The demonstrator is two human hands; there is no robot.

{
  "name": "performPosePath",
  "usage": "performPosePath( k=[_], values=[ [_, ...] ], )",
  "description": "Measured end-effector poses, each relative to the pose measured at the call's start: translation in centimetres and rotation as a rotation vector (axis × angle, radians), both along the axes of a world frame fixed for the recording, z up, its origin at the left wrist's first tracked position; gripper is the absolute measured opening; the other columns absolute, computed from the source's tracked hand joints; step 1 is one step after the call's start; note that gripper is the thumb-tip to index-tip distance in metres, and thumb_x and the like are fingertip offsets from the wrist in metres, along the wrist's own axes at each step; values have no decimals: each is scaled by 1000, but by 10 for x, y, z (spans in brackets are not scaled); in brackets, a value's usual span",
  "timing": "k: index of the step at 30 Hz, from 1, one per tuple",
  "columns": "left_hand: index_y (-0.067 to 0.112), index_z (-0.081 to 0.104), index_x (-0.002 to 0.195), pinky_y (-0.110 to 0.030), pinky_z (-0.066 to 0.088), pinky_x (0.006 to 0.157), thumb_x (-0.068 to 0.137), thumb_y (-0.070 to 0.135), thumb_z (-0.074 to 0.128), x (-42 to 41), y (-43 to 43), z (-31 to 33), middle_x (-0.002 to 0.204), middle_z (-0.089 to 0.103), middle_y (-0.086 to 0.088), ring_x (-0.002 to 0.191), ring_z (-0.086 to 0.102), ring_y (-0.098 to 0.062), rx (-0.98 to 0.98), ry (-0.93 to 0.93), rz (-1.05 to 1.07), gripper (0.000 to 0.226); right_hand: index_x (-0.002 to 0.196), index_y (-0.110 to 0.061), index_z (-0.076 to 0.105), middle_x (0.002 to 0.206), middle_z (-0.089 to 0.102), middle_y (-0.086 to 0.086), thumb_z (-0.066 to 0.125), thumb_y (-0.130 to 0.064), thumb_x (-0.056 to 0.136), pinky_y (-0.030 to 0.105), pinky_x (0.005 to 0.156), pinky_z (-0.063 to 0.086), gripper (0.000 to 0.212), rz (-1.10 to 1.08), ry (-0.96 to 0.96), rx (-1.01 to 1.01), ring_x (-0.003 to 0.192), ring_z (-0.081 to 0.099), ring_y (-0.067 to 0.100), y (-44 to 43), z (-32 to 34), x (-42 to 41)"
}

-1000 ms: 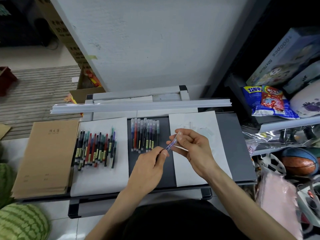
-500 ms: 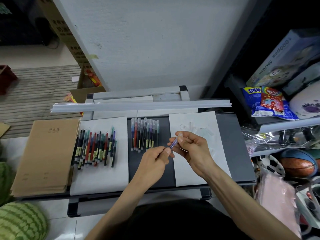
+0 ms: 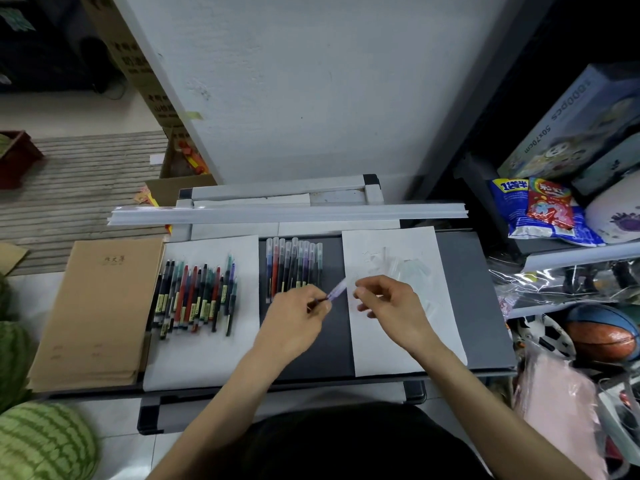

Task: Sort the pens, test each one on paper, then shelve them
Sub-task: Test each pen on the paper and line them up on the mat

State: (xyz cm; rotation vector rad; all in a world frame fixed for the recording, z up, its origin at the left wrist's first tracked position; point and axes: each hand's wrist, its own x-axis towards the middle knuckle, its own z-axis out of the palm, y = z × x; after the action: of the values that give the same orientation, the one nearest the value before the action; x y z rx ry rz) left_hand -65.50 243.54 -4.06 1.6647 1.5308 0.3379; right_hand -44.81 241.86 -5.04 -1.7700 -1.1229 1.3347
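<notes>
Over the grey table top [image 3: 478, 306], at centre frame, the two hands that were joined on one pen a moment ago have come apart. The right hand [image 3: 391, 306] now hangs above the scribbled test sheet [image 3: 391, 348], fingers loosely curled with nothing I can see in them. The left hand [image 3: 294, 320] alone pinches the purple pen [image 3: 336, 291], its pale end pointing up and right. To me that looks like a pen tested and capped, bound for the neat row [image 3: 294, 265] just above, while the loose pile [image 3: 197, 299] at left waits.

At upper right, the puzzle box [image 3: 571, 126] reads "1000PCS" and "50x70cm". The print on the brown notebooks [image 3: 97, 313] and the snack packets [image 3: 543, 209] is too small to read.
</notes>
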Motion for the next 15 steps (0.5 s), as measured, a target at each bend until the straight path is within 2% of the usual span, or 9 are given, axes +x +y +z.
performPosePath(
  k=[1, 3, 6, 8, 10, 12, 15],
  values=[
    [25, 76, 103, -19, 49, 69, 101, 29, 65, -6, 4, -2, 86, 72, 14, 75, 64, -3, 27, 33, 43, 12, 109, -27, 72, 101, 75, -13, 67, -28, 99, 25, 81, 55, 12, 48, -181, 10, 86, 72, 7, -4, -4, 5],
    [22, 78, 106, -22, 51, 72, 100, 27, 66, -20, 15, -7, 92, 75, 10, 77, 65, -5, 72, 60, 155, 14, 117, -32, 68, 110, 69, -20, 63, -33, 100, 26, 76, 51, 18, 155, -533, 32, 90, 67, 5, -12, -9, 17],
    [14, 79, 112, -25, 47, 83, 101, 23, 66, -39, 33, -13, 103, 78, 0, 86, 68, -16, 144, 122, 296, 20, 129, -30, 62, 125, 63, -14, 58, -30, 101, 30, 70, 47, 28, 306, -921, 57, 100, 66, 13, -24, -20, 32],
    [9, 78, 115, -27, 47, 87, 101, 23, 65, -51, 46, -21, 109, 79, -6, 94, 70, -23, 153, 169, 374, 23, 130, -26, 63, 125, 63, -9, 62, -26, 98, 28, 67, 45, 32, 342, -1037, 79, 102, 66, 17, -31, -28, 40],
    [8, 77, 117, -34, 52, 92, 100, 24, 67, -60, 56, -32, 112, 78, -11, 98, 72, -29, 126, 211, 418, 25, 127, -23, 66, 119, 65, -5, 69, -23, 92, 29, 64, 42, 35, 349, -1103, 93, 99, 67, 20, -36, -36, 44],
    [7, 75, 120, -38, 55, 92, 99, 24, 69, -64, 62, -41, 111, 78, -13, 93, 73, -30, 86, 230, 446, 28, 124, -21, 68, 115, 67, -2, 73, -20, 87, 30, 63, 44, 38, 358, -1138, 88, 93, 67, 23, -39, -44, 45],
    [6, 74, 121, -29, 49, 80, 99, 23, 69, -63, 64, -51, 105, 78, -14, 75, 64, -20, 67, 247, 440, 28, 120, -18, 69, 108, 66, 1, 76, -13, 82, 30, 58, 42, 40, 360, -1153, 101, 85, 67, 25, -37, -51, 46]
  ],
)
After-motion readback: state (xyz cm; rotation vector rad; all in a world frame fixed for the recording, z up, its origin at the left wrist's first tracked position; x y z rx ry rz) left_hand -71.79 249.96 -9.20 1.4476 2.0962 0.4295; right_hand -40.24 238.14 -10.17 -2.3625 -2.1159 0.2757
